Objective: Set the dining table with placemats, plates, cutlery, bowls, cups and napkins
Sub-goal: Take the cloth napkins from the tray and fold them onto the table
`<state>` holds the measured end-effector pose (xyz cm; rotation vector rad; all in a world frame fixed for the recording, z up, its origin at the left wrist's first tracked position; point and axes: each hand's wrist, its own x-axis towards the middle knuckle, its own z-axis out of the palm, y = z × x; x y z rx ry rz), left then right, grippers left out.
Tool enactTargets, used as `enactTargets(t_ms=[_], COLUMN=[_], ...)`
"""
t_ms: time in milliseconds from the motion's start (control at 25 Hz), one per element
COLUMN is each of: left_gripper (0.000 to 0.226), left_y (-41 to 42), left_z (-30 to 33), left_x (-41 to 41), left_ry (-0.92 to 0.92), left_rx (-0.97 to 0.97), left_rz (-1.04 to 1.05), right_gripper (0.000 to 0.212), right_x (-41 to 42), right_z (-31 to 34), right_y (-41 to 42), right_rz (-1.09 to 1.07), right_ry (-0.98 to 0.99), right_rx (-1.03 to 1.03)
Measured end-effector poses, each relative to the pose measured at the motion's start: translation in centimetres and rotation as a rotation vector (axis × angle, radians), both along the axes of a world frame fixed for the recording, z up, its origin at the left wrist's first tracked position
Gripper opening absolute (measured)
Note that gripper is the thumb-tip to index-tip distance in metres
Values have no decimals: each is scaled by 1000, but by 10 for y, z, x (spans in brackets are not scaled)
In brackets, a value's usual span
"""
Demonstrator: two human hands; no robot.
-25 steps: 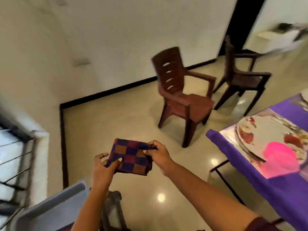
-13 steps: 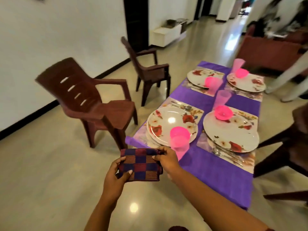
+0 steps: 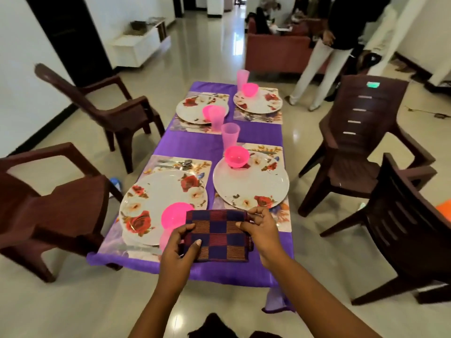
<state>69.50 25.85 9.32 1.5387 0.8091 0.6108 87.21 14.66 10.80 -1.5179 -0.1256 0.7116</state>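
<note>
Four place settings already stand on the purple-covered counter [image 3: 195,145], each with a floral placemat and a large flowered plate. The near-left plate [image 3: 156,198] carries a pink bowl [image 3: 177,217], and what looks like a pink cup [image 3: 165,237] shows just beside it, partly hidden by the left hand. The near-right plate [image 3: 251,184] has its own pink bowl [image 3: 236,156] at the far rim, with a pink cup [image 3: 230,135] just beyond it. The two far settings each show a plate, a pink bowl and a pink cup as well. Cutlery [image 3: 175,163] lies on the near-left placemat beyond the plate; more appears beside the far plates, and by the near-right plate it is too unclear to confirm.

No napkin lies at any setting as far as the view shows, so napkins seem to be what is left. Both hands hold a folded checked napkin [image 3: 219,236] in purple and red above the near end of the counter, between the two near plates. The left hand [image 3: 177,245] grips its left edge with the thumb on top, and the right hand [image 3: 261,228] pinches its upper right corner. Whether the folded bundle is one napkin or several cannot be told. Placing it at a setting looks like the step in hand, with the others to follow.
</note>
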Motion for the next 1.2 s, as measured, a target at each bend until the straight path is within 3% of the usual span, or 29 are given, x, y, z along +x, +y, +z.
enactTargets(t_ms=[200, 360, 480, 760, 920, 1200], left_gripper=[46, 47, 50, 54, 61, 74], left_y=[-9, -11, -4, -8, -8, -7], left_z=[-25, -46, -61, -78, -82, -84], left_x=[52, 70, 80, 84, 83, 83], left_ry=[169, 293, 372, 497, 569, 629], left_rx=[-136, -188, -123, -47, -31, 192], left_rz=[-326, -436, -485, -517, -535, -626], right_gripper=[35, 30, 30, 27, 19, 90], right_x=[37, 45, 49, 47, 48, 36], right_z=[-21, -56, -72, -87, -94, -103], right_y=[-36, -55, -53, -49, -53, -67], right_rz=[-186, -209, -215, -171, 45, 440], right_ry=[12, 57, 43, -58, -273, -363], right_rx=[-106, -280, -383, -495, -565, -573])
